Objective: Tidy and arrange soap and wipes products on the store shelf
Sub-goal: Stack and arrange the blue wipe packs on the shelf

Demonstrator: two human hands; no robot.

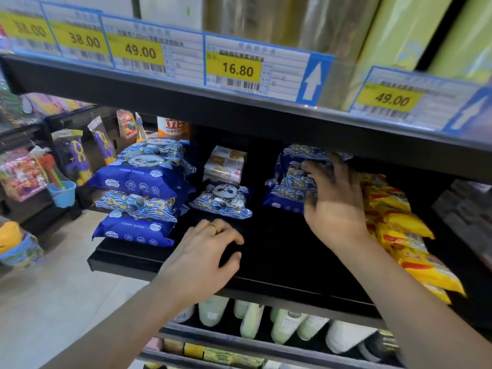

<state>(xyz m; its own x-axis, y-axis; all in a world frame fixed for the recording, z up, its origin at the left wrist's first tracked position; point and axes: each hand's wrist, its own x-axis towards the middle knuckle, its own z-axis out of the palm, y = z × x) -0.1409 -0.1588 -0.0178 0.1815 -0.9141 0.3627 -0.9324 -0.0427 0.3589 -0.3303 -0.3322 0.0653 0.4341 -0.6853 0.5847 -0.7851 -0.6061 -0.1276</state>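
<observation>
Two bare forearms reach up from the bottom of the frame toward a black store shelf (279,251). At far left, beyond a pale tiled floor (53,302), toy packs (24,177) hang on neighbouring racks. Left of centre on the shelf, a stack of blue wipes packs (143,190) printed with pandas sits near the shelf's left end, an orange-and-white bottle (173,127) standing behind it. The left hand (205,251), a gold ring on one finger, rests palm down on the bare black surface at centre, fingers loosely curled and grasping nothing. Just beyond it lies a single panda wipes pack (222,199) with small pale packets (226,163) stacked behind it. Right of centre, the right hand (332,198) grasps a second stack of blue wipes packs (290,182), fingers spread over the packs' right side. At far right, yellow packs (399,230) line the shelf, running toward the camera. Across the top of the frame, yellow price tags (237,69) reading 38.00, 49.00 and 16.80 front the upper shelf. Below, pale green bottles (282,326) fill the lower shelf.
</observation>
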